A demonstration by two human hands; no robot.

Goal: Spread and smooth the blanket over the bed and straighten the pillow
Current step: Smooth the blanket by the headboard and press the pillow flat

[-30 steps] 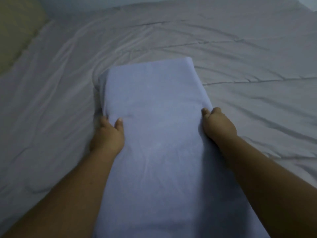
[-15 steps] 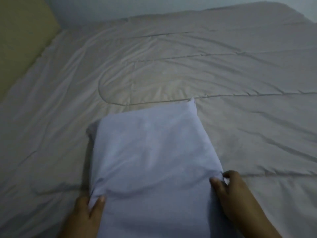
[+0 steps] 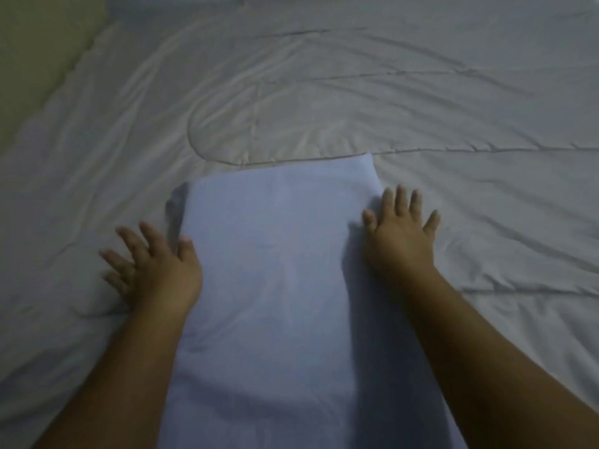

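wrinkled pale blanket [image 3: 356, 102] covers the bed under you, a yellowish wall [image 3: 39, 43] at far left. the bluish pillow [image 3: 272, 286] lies lengthwise between your arms. your left hand [image 3: 155, 270] and right hand [image 3: 400, 234] flank it, palms down, fingers spread and gripping nothing, thumbs touching its edges.

pillow [image 3: 275, 286]: looking like soft matt cloth, pale bluish, lying mostly smooth with faint creases near the middle.
blanket [image 3: 421, 124]: showing as quilted matt fabric, off-white, with stitched seams and many wrinkles running across it.
wall [image 3: 39, 43]: appearing at far left as a flat, matt yellowish surface; material is not telling clearly.
hands: showing bare skin, matt, fingers [image 3: 402, 199] spreading.
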